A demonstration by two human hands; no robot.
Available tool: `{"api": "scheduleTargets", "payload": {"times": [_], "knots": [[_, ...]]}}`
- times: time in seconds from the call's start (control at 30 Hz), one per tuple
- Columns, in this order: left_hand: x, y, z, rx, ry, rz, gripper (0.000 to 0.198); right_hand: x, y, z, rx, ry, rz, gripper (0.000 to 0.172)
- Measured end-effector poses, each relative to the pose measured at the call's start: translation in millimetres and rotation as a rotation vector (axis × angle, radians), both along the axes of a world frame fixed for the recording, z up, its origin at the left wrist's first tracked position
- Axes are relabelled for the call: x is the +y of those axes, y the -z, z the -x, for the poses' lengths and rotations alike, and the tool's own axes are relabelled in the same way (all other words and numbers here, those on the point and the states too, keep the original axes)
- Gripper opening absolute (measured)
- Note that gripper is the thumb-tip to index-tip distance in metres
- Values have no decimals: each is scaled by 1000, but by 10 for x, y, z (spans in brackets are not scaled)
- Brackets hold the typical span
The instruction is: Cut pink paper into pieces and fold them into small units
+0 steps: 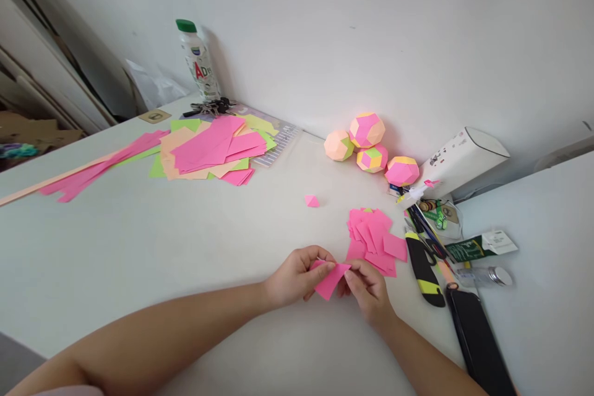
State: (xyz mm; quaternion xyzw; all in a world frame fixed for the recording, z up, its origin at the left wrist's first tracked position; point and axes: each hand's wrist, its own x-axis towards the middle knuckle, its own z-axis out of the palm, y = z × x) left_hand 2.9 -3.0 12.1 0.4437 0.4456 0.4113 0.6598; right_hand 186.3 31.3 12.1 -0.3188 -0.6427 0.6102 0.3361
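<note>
Between my two hands is a small pink paper piece, tilted above the table. My left hand pinches its left side, thumb on top. The right-hand corner is held between the thumb and fingers of my right hand. Just beyond and to the right lies a loose pile of pink paper pieces. A small folded pink shape sits alone on the table past my hands.
Pink, peach and green sheets and long strips lie left. Behind stand a bottle and several paper balls. A utility knife, white box, tube and black phone line the right.
</note>
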Motion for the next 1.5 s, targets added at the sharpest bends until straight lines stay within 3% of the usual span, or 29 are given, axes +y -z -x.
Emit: {"api": "scheduleTargets", "payload": {"times": [0.47,0.77,1.13,1.37,1.5], "knots": [[11,35,4,-55,34,-11,49,-5,68,-3,29,-31,46,12],[3,65,-1,-9,96,-44,45,-8,85,-7,10,27,96,13],[2,92,14,27,122,-36,42,-5,81,-13,-33,95,51,17],[6,23,3,3,131,-23,43,-2,45,4,-39,130,-39,15],[5,-5,-3,97,118,-11,46,-5,42,14,-41,118,-76,15]]}}
